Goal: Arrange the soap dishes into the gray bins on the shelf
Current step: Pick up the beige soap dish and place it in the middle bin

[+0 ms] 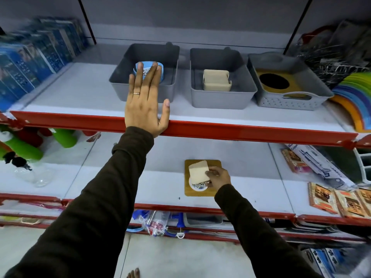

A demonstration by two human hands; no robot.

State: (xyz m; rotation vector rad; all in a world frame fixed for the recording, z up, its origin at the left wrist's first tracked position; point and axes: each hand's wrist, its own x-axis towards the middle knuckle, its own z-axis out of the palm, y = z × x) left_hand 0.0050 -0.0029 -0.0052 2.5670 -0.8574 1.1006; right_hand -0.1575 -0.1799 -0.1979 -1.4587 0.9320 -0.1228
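Three gray bins stand on the upper shelf. The left bin point(120, 85) holds a blue soap dish point(160, 74). My left hand point(144, 105) is open and flat in front of that bin, fingers spread, holding nothing. In the middle bin point(220, 97) lies a beige soap dish point(216, 80). A wooden dish with a black round hole point(274, 82) fills the right bin point(291, 99). On the lower shelf my right hand point(217, 177) grips a beige soap dish point(197, 171), tilted above a wooden square dish point(214, 194) and a white patterned round dish point(197, 187).
Blue boxes point(30, 63) line the upper shelf's left side; rainbow-coloured plates point(355, 97) and wire items sit at the right. The red shelf edge point(241, 131) runs across. Green bottles point(24, 147) and a clear dispenser point(34, 173) stand lower left, packets point(345, 199) lower right.
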